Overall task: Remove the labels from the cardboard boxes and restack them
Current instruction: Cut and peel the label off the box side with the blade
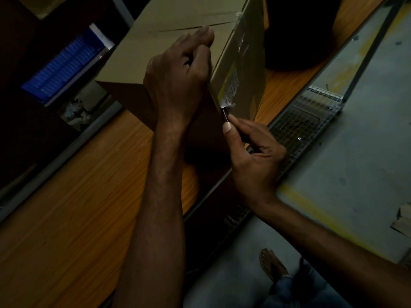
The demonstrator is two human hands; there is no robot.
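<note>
Clasping the cardboard box [178, 21] with the left hand [178, 74]; pinching a thin tool [225, 112] at the label [230, 88] corner with the right hand [253, 156].

Both bare forearms reach up from the lower edge of the view, the left one nearly straight through the middle, the right one coming in from the lower right with its wrist bent. The left hand [178, 70] shows its back, knuckles raised and fingers curled down onto the top of the cardboard box [155, 30] at its edge. The right hand [255, 152] sits just below and beside it, thumb and forefinger pinching a thin dark tool [225, 112], the other fingers folded toward the palm.
</note>
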